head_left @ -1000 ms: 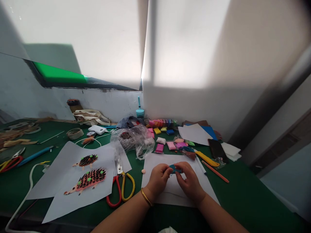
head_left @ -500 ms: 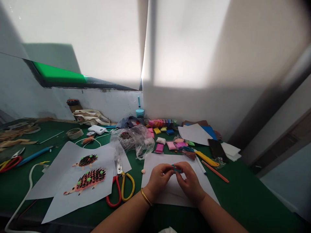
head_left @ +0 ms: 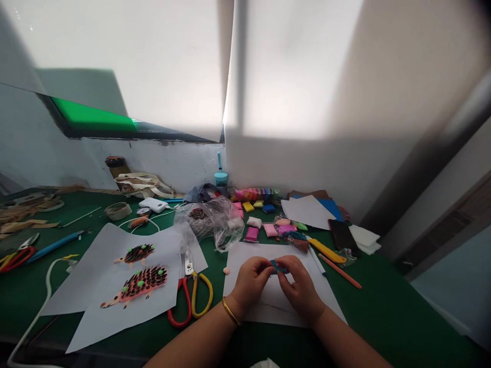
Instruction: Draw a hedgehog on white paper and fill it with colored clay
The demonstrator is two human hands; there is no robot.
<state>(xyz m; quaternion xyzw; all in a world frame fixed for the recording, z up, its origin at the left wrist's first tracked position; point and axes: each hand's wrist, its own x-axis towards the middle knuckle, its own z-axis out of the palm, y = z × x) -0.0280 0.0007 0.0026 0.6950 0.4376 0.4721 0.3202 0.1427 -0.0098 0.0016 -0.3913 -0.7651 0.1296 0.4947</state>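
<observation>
A small blue piece (head_left: 276,266), perhaps clay in a wrapper, is held between both hands above a white sheet (head_left: 276,312). My left hand (head_left: 251,280), with a gold bangle at the wrist, pinches its left end. Thumb and fingers of my right hand (head_left: 301,287) close on the right end. To the left of the sheet's upper edge lies a small pale round piece (head_left: 226,271). Colourful packets, one of them magenta (head_left: 252,234), sit beyond the sheet. A brown packet (head_left: 299,244) touches its top edge.
Scissors with red and yellow handles (head_left: 191,299) lie left of the sheet. Further left, paper (head_left: 95,327) bears two hedgehog figures. A yellow cutter (head_left: 327,251), an orange stick (head_left: 340,271) and a dark phone (head_left: 344,237) are on the right. A clear plastic bag (head_left: 215,220) lies behind.
More of the blue piece shows between my fingertips, and it looks wider. Both hands have stayed in nearly the same place.
</observation>
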